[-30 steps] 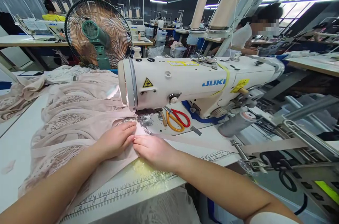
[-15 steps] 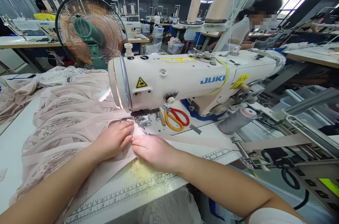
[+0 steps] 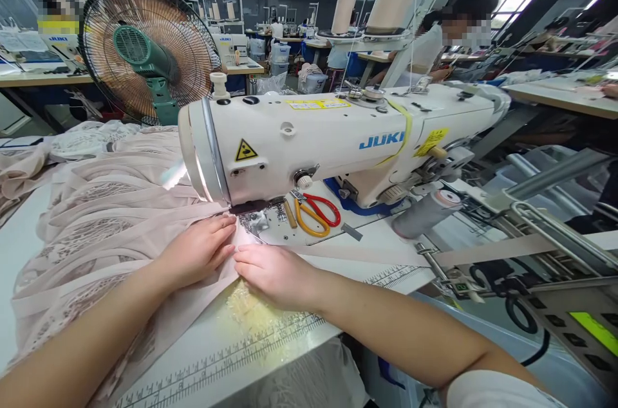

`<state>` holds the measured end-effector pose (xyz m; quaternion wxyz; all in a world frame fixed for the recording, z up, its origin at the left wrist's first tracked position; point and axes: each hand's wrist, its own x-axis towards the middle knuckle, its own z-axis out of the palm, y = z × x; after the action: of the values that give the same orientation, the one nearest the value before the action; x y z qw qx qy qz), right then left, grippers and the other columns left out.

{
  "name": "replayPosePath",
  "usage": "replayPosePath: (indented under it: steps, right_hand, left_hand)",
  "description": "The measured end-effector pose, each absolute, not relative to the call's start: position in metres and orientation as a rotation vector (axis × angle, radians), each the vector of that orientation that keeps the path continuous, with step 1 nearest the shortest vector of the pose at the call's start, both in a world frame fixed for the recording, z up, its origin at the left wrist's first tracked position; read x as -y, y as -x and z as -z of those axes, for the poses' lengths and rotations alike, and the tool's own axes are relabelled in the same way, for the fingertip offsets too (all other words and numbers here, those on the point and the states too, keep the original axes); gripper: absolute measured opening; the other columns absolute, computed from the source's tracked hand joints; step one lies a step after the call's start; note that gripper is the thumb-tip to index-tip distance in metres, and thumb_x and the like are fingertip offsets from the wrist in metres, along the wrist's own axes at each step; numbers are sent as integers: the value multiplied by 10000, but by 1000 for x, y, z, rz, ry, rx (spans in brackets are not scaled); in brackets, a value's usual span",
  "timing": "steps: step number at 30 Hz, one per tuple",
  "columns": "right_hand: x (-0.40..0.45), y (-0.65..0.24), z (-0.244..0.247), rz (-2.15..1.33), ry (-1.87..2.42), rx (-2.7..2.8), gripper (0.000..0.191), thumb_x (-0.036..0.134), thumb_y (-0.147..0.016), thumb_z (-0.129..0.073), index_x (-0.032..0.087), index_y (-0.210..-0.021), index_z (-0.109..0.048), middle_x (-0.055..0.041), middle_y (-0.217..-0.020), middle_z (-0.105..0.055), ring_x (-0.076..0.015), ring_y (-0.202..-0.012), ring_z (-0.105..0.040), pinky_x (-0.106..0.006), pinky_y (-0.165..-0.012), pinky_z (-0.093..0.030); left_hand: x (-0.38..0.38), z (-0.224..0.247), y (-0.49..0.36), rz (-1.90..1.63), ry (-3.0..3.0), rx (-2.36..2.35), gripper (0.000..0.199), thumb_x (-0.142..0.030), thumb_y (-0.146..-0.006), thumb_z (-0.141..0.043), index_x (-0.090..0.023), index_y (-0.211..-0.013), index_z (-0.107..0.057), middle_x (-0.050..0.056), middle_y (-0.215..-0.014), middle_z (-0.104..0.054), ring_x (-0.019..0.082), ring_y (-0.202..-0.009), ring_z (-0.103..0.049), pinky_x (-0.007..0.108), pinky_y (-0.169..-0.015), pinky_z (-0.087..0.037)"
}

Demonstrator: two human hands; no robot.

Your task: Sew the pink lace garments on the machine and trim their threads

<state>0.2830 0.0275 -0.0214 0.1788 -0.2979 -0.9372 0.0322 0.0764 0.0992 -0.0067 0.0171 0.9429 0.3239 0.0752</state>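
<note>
A white sewing machine [image 3: 284, 144] stands over pale pink lace fabric [image 3: 106, 202] that is spread across the left of the table. My left hand [image 3: 196, 250] presses on the fabric beside the needle area, its fingers together and pointing at the machine head. Close to its right, my right hand [image 3: 275, 273] pinches the edge of the fabric, fingertips curled down. A long pale band [image 3: 367, 255] runs from near my right hand to a metal guide [image 3: 429, 257] at the right. The needle itself is hidden behind the machine head.
Scissors with red and yellow handles [image 3: 313, 218] lie on the machine bed, with a grey thread cone [image 3: 427, 212] to their right. Behind the fabric stands a large fan [image 3: 145, 54]. A ruler strip [image 3: 232, 356] lines the front edge. Other people sit farther back.
The whole view has shifted, so the machine and fabric appear slightly farther left. My left hand lies a little flatter over the fabric by the needle area; my right hand keeps its pinch.
</note>
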Motion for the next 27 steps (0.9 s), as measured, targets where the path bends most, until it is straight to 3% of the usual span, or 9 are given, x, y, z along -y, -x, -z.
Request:
replayPosePath:
  steps: [5,7,10,15,27]
  right_hand:
    - [-23,-290,9,-74,978,2662,270,227,-944,-406,116,-969,-652,-95,-1005,-680,-214,-896,-605,-330,-747,-505]
    - [-19,-294,3,-105,1125,2683,277,275,-954,-410,137,-946,-650,-73,-960,-675,-207,-803,-612,-322,-637,-486]
    - [-16,-299,0,-165,1256,2728,259,306,-955,-438,141,-983,-636,-77,-997,-663,-188,-760,-625,-291,-547,-442]
    - [-15,-299,5,-186,1235,2734,274,332,-947,-463,127,-1033,-624,-125,-1116,-638,-201,-855,-636,-285,-586,-466]
    - [-17,-295,15,-130,1203,2742,339,363,-941,-433,127,-1127,-591,-145,-1352,-527,-202,-835,-624,-305,-556,-478]
  left_hand:
    - [-65,-6,-90,-268,-3001,-919,388,-283,-948,-324,-151,-992,-687,121,-1080,-694,243,-1005,-641,385,-870,-550]
    - [-46,-3,-92,-288,-3048,-889,364,-263,-945,-343,-154,-1054,-674,115,-1109,-687,240,-1005,-639,394,-879,-545]
    - [-27,10,-88,-276,-3163,-810,386,-178,-919,-372,-159,-1231,-599,119,-1280,-612,280,-1162,-567,487,-1007,-451]
    - [-35,27,-71,-301,-3220,-771,403,-157,-951,-360,-216,-1306,-541,77,-1331,-583,249,-1209,-544,481,-1080,-350]
    - [-76,27,-58,-303,-3179,-766,399,-180,-968,-334,-249,-1304,-539,30,-1348,-571,233,-1227,-521,480,-1107,-312]
